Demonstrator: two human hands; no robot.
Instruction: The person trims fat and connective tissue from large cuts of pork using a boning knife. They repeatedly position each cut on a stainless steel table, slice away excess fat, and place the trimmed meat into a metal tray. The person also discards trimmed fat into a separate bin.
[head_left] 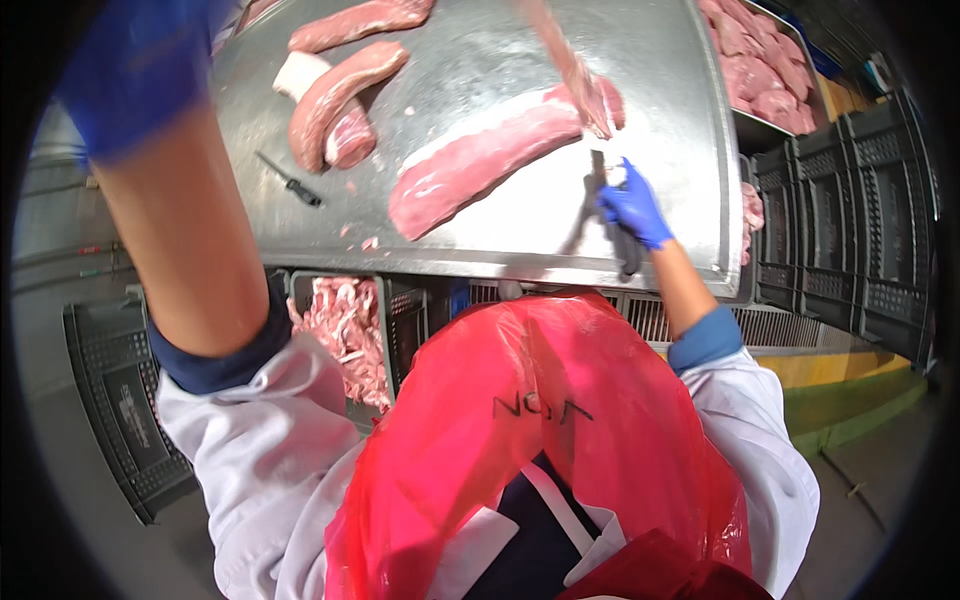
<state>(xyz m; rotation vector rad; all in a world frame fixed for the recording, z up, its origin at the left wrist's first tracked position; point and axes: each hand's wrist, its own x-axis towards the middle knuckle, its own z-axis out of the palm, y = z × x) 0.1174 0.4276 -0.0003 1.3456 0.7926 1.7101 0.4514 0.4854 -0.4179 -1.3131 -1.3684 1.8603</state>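
My right hand (635, 207), in a blue glove, is closed around a black-handled knife (628, 252) at the right of the metal table (480, 255). Just above this hand lies the right end of a long pink meat loin (480, 165). A blurred strip of meat (565, 60) reaches from the top edge of the view down onto that end. My left hand (140, 70), also blue-gloved, is raised at the upper left; motion blur hides its fingers. Beyond my left forearm, a thin-bladed tool with a black handle (300, 190) rests on the table.
More loins (345, 90) lie on the table's far left. At the far right stands a tray of meat pieces (765, 75), with black crates (840, 200) beside it. Below the table's near edge is a crate of meat trimmings (345, 330). Another black crate (125, 410) stands left.
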